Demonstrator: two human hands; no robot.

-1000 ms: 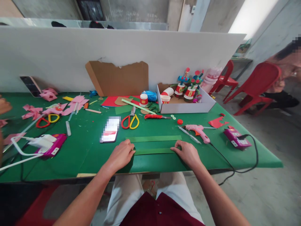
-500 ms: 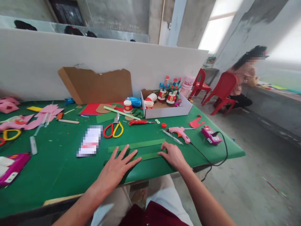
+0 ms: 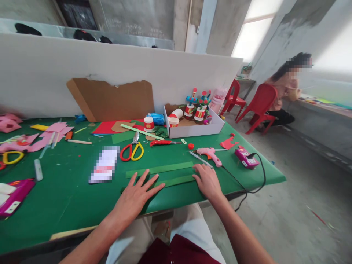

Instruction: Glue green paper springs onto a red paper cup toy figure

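Two long green paper strips lie on the green table near its front edge. My left hand (image 3: pixel 137 196) rests flat, fingers spread, on the left end of the nearer strip (image 3: pixel 178 180). My right hand (image 3: pixel 207 181) lies palm down at that strip's right end, its fingers reaching toward the farther strip (image 3: pixel 159 169). Neither hand grips anything. A pink glue gun (image 3: pixel 209 154) lies just beyond my right hand.
Red-and-yellow scissors (image 3: pixel 132 151), a red cutter (image 3: pixel 162 142), a phone (image 3: pixel 103 169) and a white box (image 3: pixel 209 129) of paper-cup figures sit farther back. Pink paper pieces (image 3: pixel 52 128) lie at the left. A seated person (image 3: pixel 283 91) is at the right, by red chairs (image 3: pixel 260 104).
My head turned right, so the view shifted. My left hand opened flat with fingers spread on the near strip. My right hand slid slightly right and forward along it.
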